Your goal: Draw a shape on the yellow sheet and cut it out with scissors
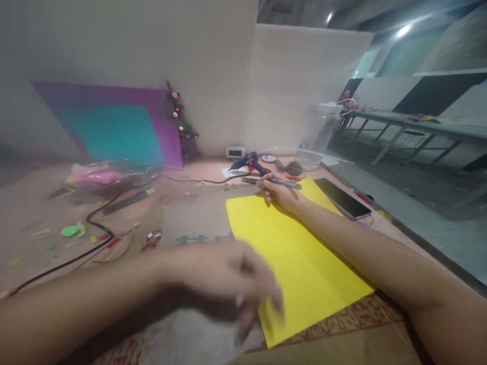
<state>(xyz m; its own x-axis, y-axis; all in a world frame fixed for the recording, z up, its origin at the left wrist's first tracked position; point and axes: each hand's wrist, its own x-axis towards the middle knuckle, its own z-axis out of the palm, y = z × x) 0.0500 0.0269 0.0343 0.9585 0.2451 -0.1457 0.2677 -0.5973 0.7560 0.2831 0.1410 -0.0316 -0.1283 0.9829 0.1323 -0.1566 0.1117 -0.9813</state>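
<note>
My right hand reaches over the far edge of a yellow sheet of paper, its fingers closed round a greyish pen. Dark pointed blades, apparently scissors, stick out to the left by its fingertips; whether the hand grips them too is unclear. My left hand hovers by the sheet's near left edge, fingers bent downward and smeared by motion. Just beyond the right hand lies a blue glue gun. A phone rests to the right of the yellow sheet.
Coloured scraps and a black cable spread over the left side. Pink material in clear plastic lies behind them. Purple and teal sheets lean on the wall. A small digital clock and a clear jug stand at the back.
</note>
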